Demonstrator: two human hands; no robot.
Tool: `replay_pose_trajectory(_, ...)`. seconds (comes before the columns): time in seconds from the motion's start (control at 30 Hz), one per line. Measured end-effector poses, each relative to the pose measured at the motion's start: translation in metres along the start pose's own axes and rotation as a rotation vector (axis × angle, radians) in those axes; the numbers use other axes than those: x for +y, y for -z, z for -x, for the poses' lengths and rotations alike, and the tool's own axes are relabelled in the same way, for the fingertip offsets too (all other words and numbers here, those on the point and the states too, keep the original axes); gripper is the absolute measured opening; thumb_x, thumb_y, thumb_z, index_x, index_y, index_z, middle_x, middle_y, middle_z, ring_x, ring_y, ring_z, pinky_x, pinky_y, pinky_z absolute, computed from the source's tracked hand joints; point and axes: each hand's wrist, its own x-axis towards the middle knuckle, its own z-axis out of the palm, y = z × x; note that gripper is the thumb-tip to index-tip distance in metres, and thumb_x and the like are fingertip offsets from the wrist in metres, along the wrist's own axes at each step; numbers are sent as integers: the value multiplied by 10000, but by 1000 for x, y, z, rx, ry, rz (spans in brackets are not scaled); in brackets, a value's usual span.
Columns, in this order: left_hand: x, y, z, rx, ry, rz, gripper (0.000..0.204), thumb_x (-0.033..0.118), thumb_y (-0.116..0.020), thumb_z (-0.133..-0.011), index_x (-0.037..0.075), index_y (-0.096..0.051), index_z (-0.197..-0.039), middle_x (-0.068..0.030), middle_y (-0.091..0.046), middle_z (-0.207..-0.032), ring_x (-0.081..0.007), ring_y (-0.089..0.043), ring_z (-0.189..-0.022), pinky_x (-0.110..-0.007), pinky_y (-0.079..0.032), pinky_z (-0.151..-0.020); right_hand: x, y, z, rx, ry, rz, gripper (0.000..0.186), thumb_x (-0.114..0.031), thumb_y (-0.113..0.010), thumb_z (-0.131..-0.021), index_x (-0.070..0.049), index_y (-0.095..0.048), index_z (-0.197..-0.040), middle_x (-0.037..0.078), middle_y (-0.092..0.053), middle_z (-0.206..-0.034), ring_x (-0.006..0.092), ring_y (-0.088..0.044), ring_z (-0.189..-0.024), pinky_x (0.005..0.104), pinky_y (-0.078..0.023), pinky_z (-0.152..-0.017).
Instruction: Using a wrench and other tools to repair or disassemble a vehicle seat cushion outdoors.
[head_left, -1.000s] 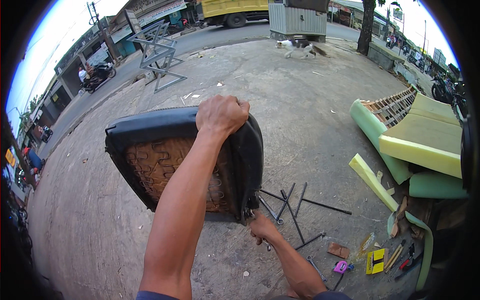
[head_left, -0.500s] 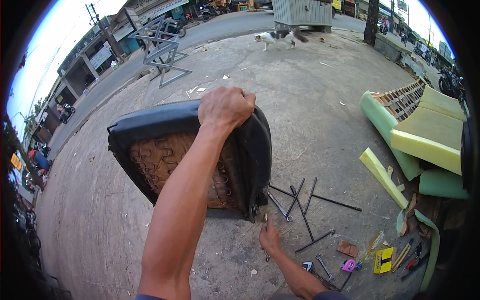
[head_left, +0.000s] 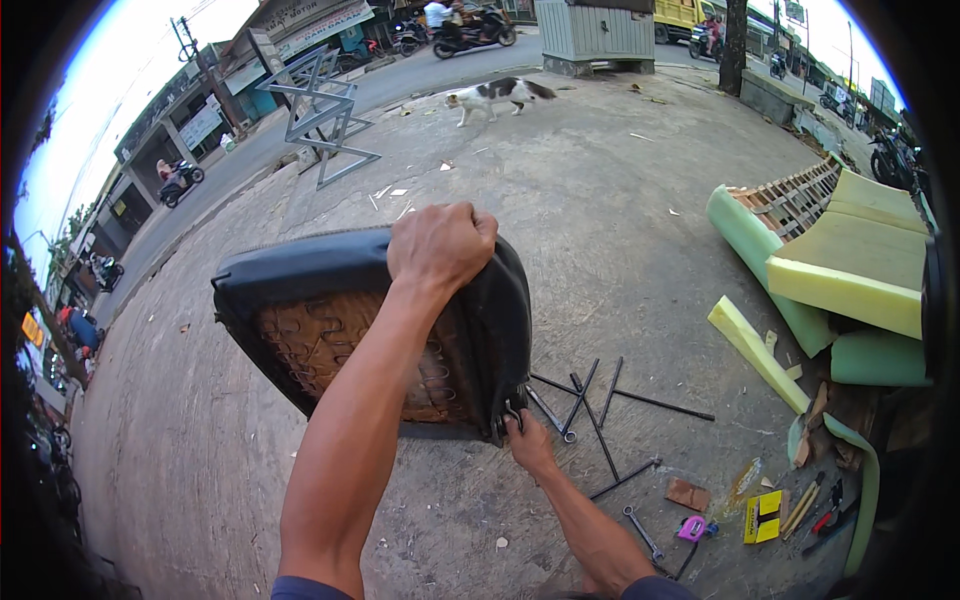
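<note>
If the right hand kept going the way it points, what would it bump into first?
The right hand already touches the lower corner of the seat cushion, so the cushion comes first; depth is hard to judge.

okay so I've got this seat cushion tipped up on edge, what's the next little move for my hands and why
Probably keep the left hand clamped on the top edge of the black seat cushion while the right hand works at its lower corner. The cushion stands tilted on the concrete, springs showing, and the right hand's fingers are already at that corner beside the metal rods.
</note>
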Motion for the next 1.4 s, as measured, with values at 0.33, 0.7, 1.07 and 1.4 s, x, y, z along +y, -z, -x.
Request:
replay_pose_trajectory(0.33, 4, 11, 5, 40, 12, -36, 413, 370, -478, -901, 89, -781, -900, -233, -728, -866, -428, -707, -840, -511, -549, -813, -5, 16, 33, 73, 115, 42, 381, -222, -512, -1039, -74, -546, -1389, 209, -673, -906, 343, -694, -788, 460, -554, -714)
replay_pose_trajectory(0.7, 2, 8, 7, 55, 17, -18, 427, 381, -469, -911, 90, -781, -910, -234, -730, -880, -428, -707, -861, -508, -548, -823, -61, 34, 32, -168, -397, -391, 448, -117, -464, -1015, 13, -522, -1440, 90, -638, -842, 159, -604, -578, 350, -579, -467)
replay_pose_trajectory(1.07, -1, 8, -2, 35, 34, -34, 447, 378, -461, -916, 69, -784, -921, -238, -735, -915, -419, -714, -889, -499, -555, -847, -92, 49, 11, -222, -477, -310, 352, -68, -455, -963, 94, -662, -1197, 163, -703, -732, 218, -654, -500, 369, -599, -483)
replay_pose_trajectory(1.4, -2, 5, -5, 1, 47, -24, 446, 378, -455, -914, 75, -782, -940, -244, -732, -950, -425, -705, -928, -498, -542, -882, -60, 34, 4, -227, -55, 312, 264, -119, -567, -918, -41, -726, -1114, 171, -667, -602, 338, -682, -508, 426, -585, -583)
